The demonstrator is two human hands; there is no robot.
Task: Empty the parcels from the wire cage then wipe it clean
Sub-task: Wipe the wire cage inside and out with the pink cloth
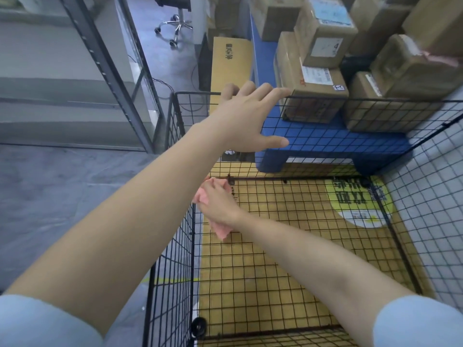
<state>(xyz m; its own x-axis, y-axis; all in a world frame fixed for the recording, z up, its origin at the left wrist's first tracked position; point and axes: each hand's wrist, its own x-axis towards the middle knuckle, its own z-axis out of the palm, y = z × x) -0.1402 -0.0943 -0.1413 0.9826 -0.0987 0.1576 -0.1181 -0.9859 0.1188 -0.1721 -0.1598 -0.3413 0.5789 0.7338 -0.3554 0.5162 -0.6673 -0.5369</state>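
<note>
Sleeves (45, 321), right fingers (220, 190) clutching pink cloth (221, 231), left fingers (263, 92) on cage rim (363, 98)

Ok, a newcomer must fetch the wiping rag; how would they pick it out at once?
Find the black wire cage with yellow cardboard at its bottom. At its far left corner the right hand grips a crumpled pink cloth, the only soft, pink thing inside the cage.

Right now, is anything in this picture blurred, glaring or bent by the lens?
Head view: the wide lens bows the cage wires; the parcels at top right look smeared; the right hand and cloth are slightly soft; light is flat, with no glare.
</note>
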